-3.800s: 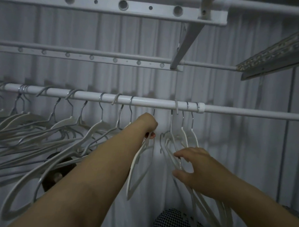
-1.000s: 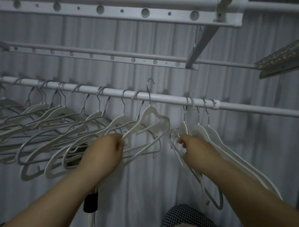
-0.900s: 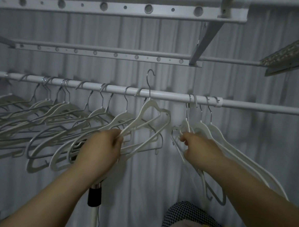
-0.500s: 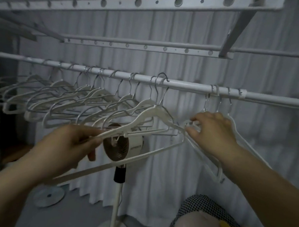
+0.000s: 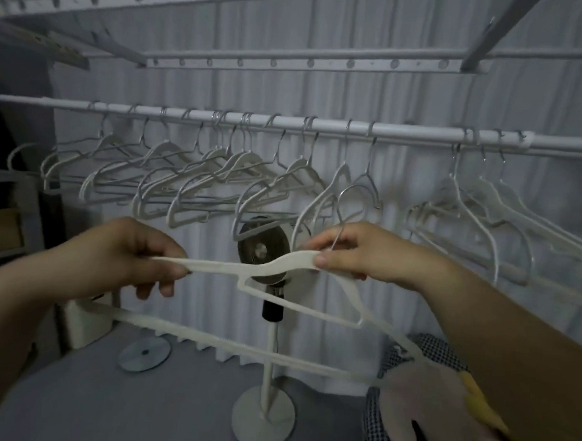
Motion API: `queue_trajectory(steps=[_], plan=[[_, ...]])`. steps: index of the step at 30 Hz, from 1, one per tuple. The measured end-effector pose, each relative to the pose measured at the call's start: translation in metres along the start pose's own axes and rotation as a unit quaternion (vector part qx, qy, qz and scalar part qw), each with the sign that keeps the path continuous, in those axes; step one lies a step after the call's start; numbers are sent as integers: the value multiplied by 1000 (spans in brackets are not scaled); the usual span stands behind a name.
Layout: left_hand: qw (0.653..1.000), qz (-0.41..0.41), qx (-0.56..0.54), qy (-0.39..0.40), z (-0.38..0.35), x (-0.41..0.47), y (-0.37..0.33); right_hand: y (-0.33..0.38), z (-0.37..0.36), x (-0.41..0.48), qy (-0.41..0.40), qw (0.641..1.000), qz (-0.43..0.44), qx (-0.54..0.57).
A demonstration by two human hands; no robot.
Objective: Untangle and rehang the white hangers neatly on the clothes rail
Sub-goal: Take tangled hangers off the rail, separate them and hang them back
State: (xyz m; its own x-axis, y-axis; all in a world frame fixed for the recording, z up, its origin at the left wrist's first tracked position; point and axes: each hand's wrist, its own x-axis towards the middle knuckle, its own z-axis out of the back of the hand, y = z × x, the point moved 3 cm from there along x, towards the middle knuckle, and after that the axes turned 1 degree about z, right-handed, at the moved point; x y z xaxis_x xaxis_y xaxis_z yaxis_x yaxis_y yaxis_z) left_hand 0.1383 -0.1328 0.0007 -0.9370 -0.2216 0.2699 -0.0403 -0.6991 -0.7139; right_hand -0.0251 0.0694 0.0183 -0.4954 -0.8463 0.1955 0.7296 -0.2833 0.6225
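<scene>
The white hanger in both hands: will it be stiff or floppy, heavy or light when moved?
Probably stiff: the white hanger does not sag between the left hand and right hand. Likely light: its frame is thin and open.

One white hanger (image 5: 267, 269) is off the clothes rail (image 5: 403, 133), held nearly level at centre with its metal hook rising toward 12 o'clock. The left hand (image 5: 121, 256) pinches its arm at 9 o'clock, the right hand (image 5: 365, 253) its neck at 3 (both ends gripped). A crowded bunch (image 5: 191, 179) hangs at 10 o'clock, a smaller group (image 5: 483, 208) at 2.
</scene>
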Motion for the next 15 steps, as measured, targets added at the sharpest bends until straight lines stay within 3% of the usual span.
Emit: queue_trajectory(steps=[3,8,10,12,15], plan=[[1000,13,-3,-11,10,-3,27,14,-25,3,13,999,-20,43],[985,4,75,-154,15,-3,69,28,-60,1,-24,991,-86,102],[980,9,96,-175,7,-6,72,31,-73,-2,-34,987,-120,102],[988,-6,77,-130,-6,-9,71,36,-85,-7,-50,980,-146,123],[999,-39,10,3,-33,-16,65,46,-98,-11,-86,966,-186,157]])
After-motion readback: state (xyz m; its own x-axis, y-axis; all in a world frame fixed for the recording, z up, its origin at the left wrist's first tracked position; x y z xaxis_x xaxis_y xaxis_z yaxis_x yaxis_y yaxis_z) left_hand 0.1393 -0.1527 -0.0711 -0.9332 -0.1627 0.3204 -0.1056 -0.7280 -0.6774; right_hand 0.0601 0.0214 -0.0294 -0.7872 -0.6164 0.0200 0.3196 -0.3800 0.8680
